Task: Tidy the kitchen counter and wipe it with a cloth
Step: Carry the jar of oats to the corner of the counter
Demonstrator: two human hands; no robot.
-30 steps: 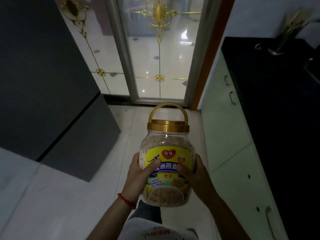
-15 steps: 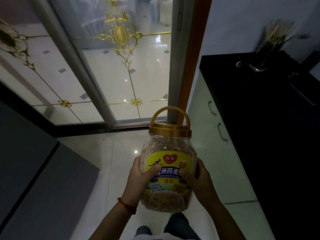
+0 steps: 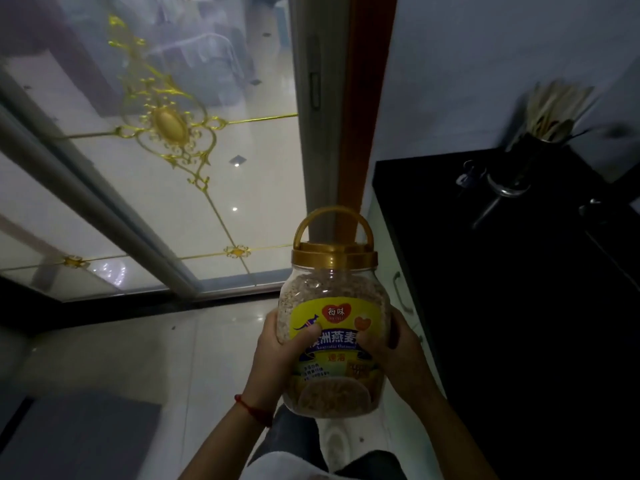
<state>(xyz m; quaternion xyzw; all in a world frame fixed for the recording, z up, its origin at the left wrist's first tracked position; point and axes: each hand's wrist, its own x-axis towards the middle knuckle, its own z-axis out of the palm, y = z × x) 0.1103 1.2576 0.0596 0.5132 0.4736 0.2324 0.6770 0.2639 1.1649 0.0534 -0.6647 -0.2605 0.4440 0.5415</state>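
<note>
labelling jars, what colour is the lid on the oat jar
Gold, with a matching gold carry handle; the lid of the jar shows best in the head view.

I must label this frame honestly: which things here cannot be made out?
- Clear plastic oatmeal jar with gold lid: head view, left hand and right hand cover its sides.
- Black kitchen counter: too dark, cut by the right edge.
- Utensil holder: blurred.

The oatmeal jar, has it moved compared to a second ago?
Yes. The oatmeal jar, held in the left hand and right hand, has come toward the black counter and nearer the glass door.
</note>
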